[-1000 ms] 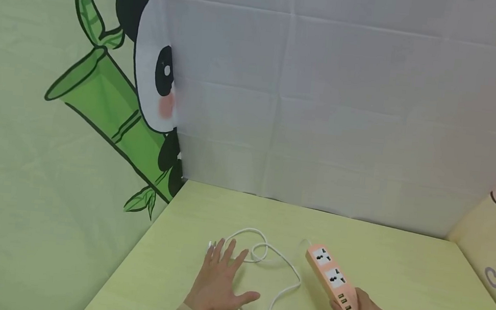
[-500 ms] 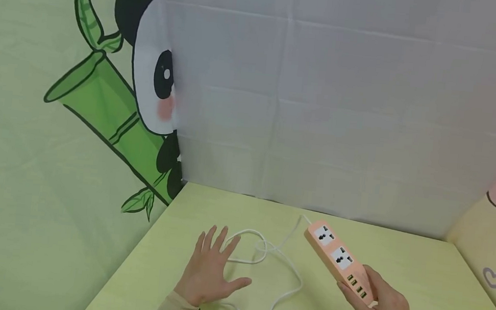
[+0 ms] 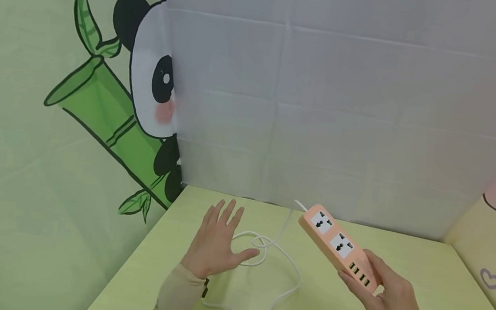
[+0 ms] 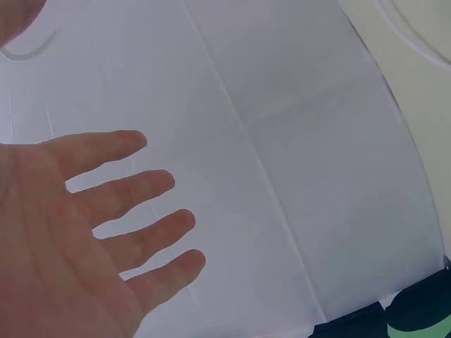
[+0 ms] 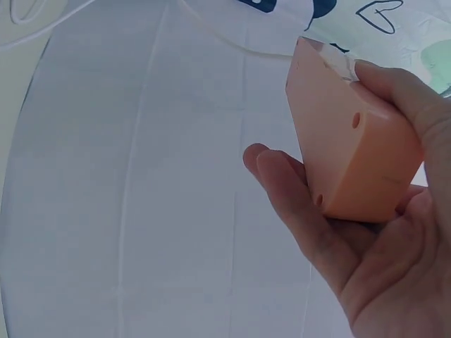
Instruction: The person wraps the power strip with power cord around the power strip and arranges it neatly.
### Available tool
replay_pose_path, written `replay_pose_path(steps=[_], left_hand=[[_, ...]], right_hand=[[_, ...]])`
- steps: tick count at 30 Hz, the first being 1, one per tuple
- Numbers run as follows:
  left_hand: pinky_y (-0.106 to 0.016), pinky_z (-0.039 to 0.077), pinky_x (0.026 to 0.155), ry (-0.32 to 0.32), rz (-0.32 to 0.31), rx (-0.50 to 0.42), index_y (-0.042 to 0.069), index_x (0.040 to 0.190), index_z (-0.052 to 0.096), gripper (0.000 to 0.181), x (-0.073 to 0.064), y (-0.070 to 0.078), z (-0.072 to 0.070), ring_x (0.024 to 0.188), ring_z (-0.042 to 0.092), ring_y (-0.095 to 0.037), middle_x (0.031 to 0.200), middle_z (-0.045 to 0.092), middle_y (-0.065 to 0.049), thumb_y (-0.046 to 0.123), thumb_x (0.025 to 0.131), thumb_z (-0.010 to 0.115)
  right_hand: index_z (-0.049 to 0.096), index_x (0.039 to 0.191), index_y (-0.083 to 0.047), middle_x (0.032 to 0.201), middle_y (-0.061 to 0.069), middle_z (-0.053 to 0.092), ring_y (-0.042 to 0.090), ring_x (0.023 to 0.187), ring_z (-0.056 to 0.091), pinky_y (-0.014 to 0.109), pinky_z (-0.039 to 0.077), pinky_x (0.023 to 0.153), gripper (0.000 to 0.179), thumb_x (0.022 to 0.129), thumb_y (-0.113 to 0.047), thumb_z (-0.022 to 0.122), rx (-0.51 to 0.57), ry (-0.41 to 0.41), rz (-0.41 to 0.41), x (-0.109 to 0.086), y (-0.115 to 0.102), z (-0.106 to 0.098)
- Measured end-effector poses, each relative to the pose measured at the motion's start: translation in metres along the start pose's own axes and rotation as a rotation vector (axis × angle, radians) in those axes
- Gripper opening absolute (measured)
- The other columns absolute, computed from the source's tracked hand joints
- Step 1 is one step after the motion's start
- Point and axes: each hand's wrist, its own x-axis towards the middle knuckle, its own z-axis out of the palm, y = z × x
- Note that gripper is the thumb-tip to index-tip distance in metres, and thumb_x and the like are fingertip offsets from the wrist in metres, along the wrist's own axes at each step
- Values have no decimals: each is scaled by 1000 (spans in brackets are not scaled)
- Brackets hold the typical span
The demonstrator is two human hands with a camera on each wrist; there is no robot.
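- The right grip [image 3: 390,295] is clamping the port end of the power strip [image 3: 333,242] above the table [image 3: 448,295].
- The power strip is showing a pale-orange casing, two white socket panels [image 3: 322,222] and four ports [image 3: 359,274]; its white cable [image 3: 299,279] is trailing onto the table.
- The left grip [image 3: 212,246] is hovering above the table, fingers apart.

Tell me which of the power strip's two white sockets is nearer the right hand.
The socket beside the USB ports; the other socket is at the cord end of the strip, farther from the right hand.
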Motion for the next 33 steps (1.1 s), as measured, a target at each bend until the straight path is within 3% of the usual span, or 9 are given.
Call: replay_pose_path(steps=[4, 8, 13, 19, 24, 29, 31, 33], left_hand=[[-58, 27, 120, -9, -28, -132, 7, 151, 46, 93, 9, 6, 2, 148, 34, -44, 159, 41, -17, 68, 84, 66], [-58, 30, 119, -58, -52, -248, 8, 151, 47, 88, 9, 13, 12, 149, 32, -44, 160, 39, -15, 64, 86, 68], [-57, 31, 119, -68, -55, -284, 9, 150, 49, 81, 13, 14, 23, 148, 35, -43, 158, 43, -15, 59, 89, 67], [-58, 30, 120, -74, 31, -267, 12, 145, 56, 64, 20, 11, 36, 143, 44, -41, 151, 52, -13, 50, 95, 65], [-58, 33, 118, -72, 120, -278, 13, 129, 70, 40, 18, 11, 39, 135, 54, -35, 135, 67, -9, 39, 100, 63], [-51, 39, 116, -59, 172, -264, 13, 110, 77, 23, 16, 13, 41, 116, 69, -24, 111, 77, -1, 28, 102, 61], [-40, 51, 103, -66, 181, -263, 14, 103, 78, 20, 15, 14, 40, 94, 72, -15, 94, 77, 3, 26, 103, 61], [-28, 55, 84, -72, 194, -269, 15, 97, 78, 20, 13, 16, 39, 72, 65, -7, 79, 72, 5, 26, 102, 62]], right_hand=[[67, 123, -23, 79, -14, 62, -1, 65, 50, 14, 37, 55, 51, 78, -11, 88, 48, -1, -24, 10, 1, 2], [68, 123, -22, 81, -13, 63, 0, 66, 51, 14, 37, 54, 53, 76, -8, 88, 99, 2, -53, 17, 4, 6], [68, 123, -20, 82, -14, 63, -1, 67, 51, 14, 37, 54, 54, 74, -6, 89, 122, 0, -95, 23, 13, 9], [68, 122, -19, 83, -14, 64, -1, 69, 51, 14, 37, 56, 54, 74, -5, 88, 142, -10, -107, 29, 20, 10], [68, 123, -21, 83, -14, 65, -1, 68, 51, 14, 38, 55, 55, 75, -5, 88, 131, -25, -86, 23, 12, 11], [67, 124, -23, 86, -14, 66, -3, 70, 51, 13, 40, 58, 58, 74, -2, 88, 120, -16, -107, 20, 6, 13], [68, 124, -22, 87, -14, 67, -3, 71, 52, 13, 41, 60, 58, 74, -3, 88, 122, -10, -97, 19, 3, 15], [69, 123, -21, 88, -12, 69, -2, 71, 53, 13, 41, 60, 56, 74, -4, 89, 126, 2, -69, 17, 0, 18]])
